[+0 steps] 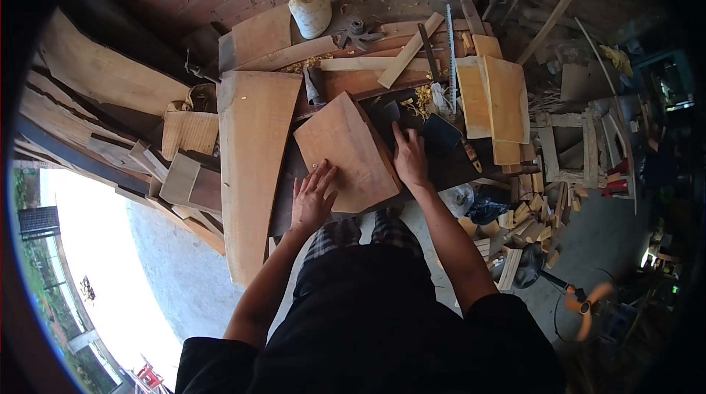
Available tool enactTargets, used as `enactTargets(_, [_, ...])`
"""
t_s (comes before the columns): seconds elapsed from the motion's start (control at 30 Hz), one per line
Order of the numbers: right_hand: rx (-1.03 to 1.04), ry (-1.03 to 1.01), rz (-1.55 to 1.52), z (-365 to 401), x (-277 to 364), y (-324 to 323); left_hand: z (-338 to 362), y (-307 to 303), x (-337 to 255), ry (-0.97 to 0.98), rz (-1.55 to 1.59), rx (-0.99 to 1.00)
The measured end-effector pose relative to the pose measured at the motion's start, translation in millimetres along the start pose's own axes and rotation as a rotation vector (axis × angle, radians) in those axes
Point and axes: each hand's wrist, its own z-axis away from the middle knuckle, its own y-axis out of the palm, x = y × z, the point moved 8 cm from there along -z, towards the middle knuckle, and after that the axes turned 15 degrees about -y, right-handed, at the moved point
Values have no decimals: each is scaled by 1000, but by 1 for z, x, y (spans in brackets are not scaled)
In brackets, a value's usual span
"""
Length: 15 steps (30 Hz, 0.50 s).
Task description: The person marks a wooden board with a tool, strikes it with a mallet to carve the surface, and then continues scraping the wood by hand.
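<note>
A thick wooden block (342, 148) lies tilted on the dark workbench (285, 203), with a bevelled right side. My left hand (314, 192) rests flat on its lower left face, fingers spread. Beside the block's right edge is my right hand (410, 157), its index finger stretched forward and the other fingers curled. A dark flat piece (387, 115) shows just past that fingertip; I cannot tell what the curled fingers hold. To the right of this hand lies a dark wide-bladed tool (441, 133) with a wooden handle (471, 153).
A long wide board (254, 151) lies along the bench's left. Yellowish boards (500, 100) are stacked at right, near a metal ruler (451, 56). A white jug (309, 8) stands at the back. Offcuts (526, 221) and a fan (581, 306) are on the floor.
</note>
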Motion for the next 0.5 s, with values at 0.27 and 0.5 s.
enactTargets(0.27, [-52,-79,7,17,-12,-14,-10,-8,-16,-93,245,-188])
enactTargets(0.5, [26,-189,-22,20,-18,-3,8,0,-265,279,727,291])
